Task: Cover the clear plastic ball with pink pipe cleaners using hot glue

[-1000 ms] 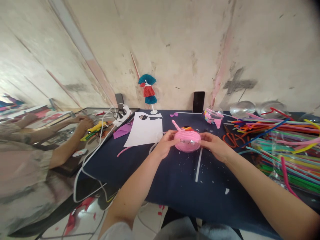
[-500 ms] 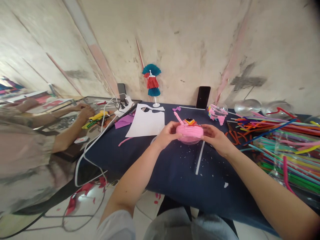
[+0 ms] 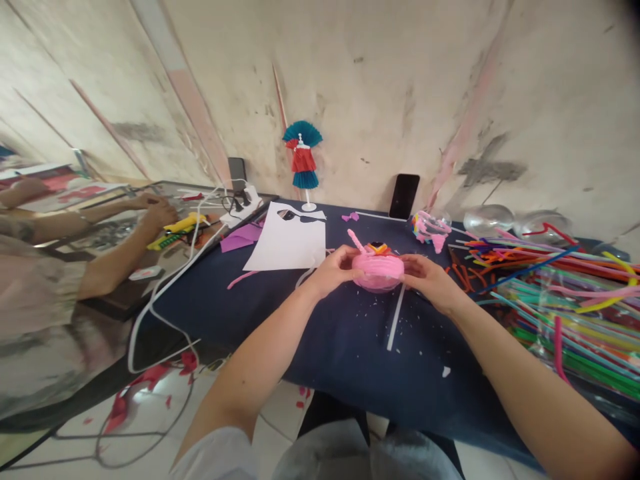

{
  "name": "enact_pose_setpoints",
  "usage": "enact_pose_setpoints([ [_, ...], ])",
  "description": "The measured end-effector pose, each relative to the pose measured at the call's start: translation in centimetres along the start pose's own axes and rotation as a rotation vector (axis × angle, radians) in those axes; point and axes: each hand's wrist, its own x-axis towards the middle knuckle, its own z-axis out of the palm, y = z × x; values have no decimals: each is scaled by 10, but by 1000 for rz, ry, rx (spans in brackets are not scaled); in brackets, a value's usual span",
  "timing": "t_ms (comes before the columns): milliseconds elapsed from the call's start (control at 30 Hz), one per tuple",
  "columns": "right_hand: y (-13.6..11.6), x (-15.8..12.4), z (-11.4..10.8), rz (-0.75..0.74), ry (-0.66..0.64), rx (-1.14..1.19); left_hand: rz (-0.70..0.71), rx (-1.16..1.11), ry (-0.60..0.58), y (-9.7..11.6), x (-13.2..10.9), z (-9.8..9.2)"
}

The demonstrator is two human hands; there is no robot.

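Note:
Between my two hands is a round pink fuzzy craft piece (image 3: 379,270), apparently wound from pipe cleaners, with a clear plastic base showing below. A pink stalk sticks up at its left, and orange, yellow and black bits sit on top. My left hand (image 3: 343,268) grips its left side, fingers behind and thumb in front. On the right side, my right hand (image 3: 425,277) holds it the same way. Just below lies a white strip (image 3: 397,319) on the dark blue cloth (image 3: 345,353), among small white scraps.
A white paper sheet (image 3: 293,243) with dark cut-out shapes lies left. Bundled colourful pipe cleaners (image 3: 570,313) and clear plastic domes (image 3: 489,220) are at right. A phone (image 3: 405,196) leans on the wall beside a pink ornament (image 3: 430,230). A co-worker's arms (image 3: 120,247) are at far left.
The view has shifted slightly, so most of the scene sits a little further left. Both hands keep the same hold on the pink piece.

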Motion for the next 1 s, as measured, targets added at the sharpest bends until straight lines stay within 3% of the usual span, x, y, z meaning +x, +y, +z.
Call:
enact_pose_setpoints([
  [433,8,2,-1,-1,-32,-50,-65,-6,-14,1,0,1],
  [600,9,3,0,-23,-6,-55,9,13,-4,0,2,0],
  [767,6,0,0,-227,78,-120,175,161,23,5,2,-3],
  [1000,2,-14,0,-530,93,-420,338,289,-12,15,-7,-10],
])
